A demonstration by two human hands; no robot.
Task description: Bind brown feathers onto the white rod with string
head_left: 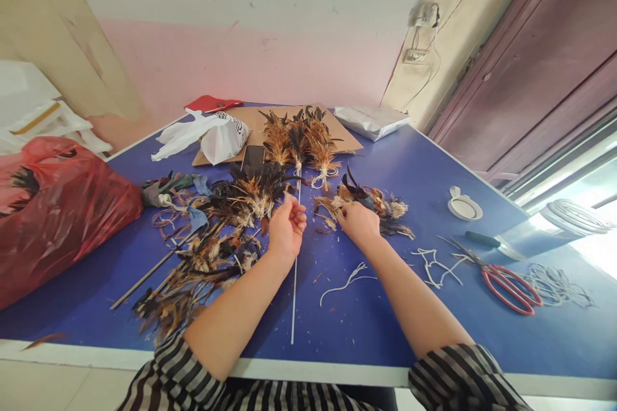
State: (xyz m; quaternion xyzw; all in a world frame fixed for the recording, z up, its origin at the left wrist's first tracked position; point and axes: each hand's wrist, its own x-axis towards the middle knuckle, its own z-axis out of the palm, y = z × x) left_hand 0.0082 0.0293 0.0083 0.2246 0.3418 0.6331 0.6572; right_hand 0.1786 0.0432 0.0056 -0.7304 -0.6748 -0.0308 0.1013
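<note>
My left hand [286,228] is raised over the middle of the table, its fingers curled together. What they pinch, if anything, is too small to make out. My right hand [360,225] reaches into a small pile of brown and black feathers [385,205], fingers closed on some at its left edge. Between my hands a thin white stick [295,295] lies lengthwise, a dark feather bunch [297,144] at its far end. Two more brown bunches flank it, the right one [322,154] bound with white string. A larger heap of loose feathers [207,257] spreads left of my left hand.
At the left stands a red plastic bag [72,212]. Cardboard [349,138], a white bag [224,138], a phone [253,157] and a silver packet [371,121] lie farther back. Red-handled scissors [511,288], a dark-handled knife [483,239] and white string [554,282] are at right.
</note>
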